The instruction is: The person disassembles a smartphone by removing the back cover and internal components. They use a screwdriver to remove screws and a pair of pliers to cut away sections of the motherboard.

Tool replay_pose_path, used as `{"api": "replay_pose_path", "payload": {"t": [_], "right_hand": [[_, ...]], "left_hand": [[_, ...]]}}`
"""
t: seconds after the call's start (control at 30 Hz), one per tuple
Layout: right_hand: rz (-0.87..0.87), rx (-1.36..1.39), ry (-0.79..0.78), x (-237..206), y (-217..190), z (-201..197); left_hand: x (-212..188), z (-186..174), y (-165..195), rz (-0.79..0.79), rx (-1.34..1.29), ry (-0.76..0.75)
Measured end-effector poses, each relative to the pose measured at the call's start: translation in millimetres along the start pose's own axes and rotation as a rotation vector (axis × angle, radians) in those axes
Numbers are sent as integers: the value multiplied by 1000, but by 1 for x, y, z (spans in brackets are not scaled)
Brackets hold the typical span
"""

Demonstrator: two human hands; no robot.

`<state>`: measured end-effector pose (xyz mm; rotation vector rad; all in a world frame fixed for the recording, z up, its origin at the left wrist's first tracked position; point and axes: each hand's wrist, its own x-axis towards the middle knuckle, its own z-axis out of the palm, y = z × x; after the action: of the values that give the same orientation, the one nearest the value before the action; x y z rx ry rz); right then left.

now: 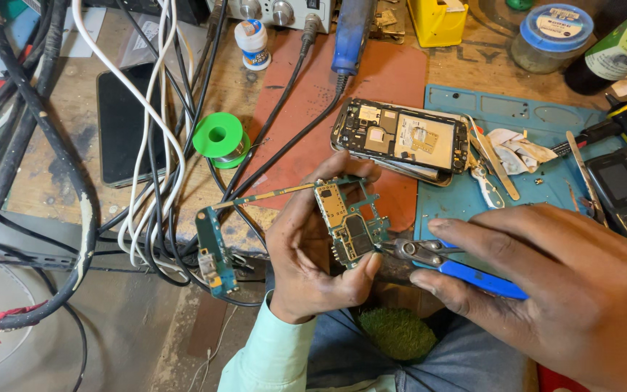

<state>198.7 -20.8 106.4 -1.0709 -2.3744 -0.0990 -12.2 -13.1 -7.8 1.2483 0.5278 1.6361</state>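
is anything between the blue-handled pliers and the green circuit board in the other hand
Nothing visible does. The pliers in the right hand already have their tips at the lower right edge of the circuit board, which the left hand holds by its edges.

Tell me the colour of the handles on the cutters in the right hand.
Bright blue handles, clearest in the head view.

A dark blank phone screen [123, 123] lies far left. A small white bottle [253, 43] with a blue label stands top centre. A blue-lidded jar [551, 36] and a green-labelled dark bottle [618, 52] stand top right.
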Motion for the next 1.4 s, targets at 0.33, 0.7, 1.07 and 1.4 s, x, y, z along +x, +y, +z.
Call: {"api": "replay_pose_path", "payload": {"t": [0.33, 0.7, 1.07, 1.4], "right_hand": [[-93, -46, 52, -7, 8, -3], [-140, -89, 101, -11, 14, 2], [-169, 67, 41, -11, 18, 9], [127, 457, -233, -13, 60, -5]], "left_hand": [[1, -3, 8, -123, -102, -37], [2, -7, 6, -142, -135, -86], [2, -6, 10, -148, -106, -123], [-3, -14, 9, -130, -130, -180]]}}
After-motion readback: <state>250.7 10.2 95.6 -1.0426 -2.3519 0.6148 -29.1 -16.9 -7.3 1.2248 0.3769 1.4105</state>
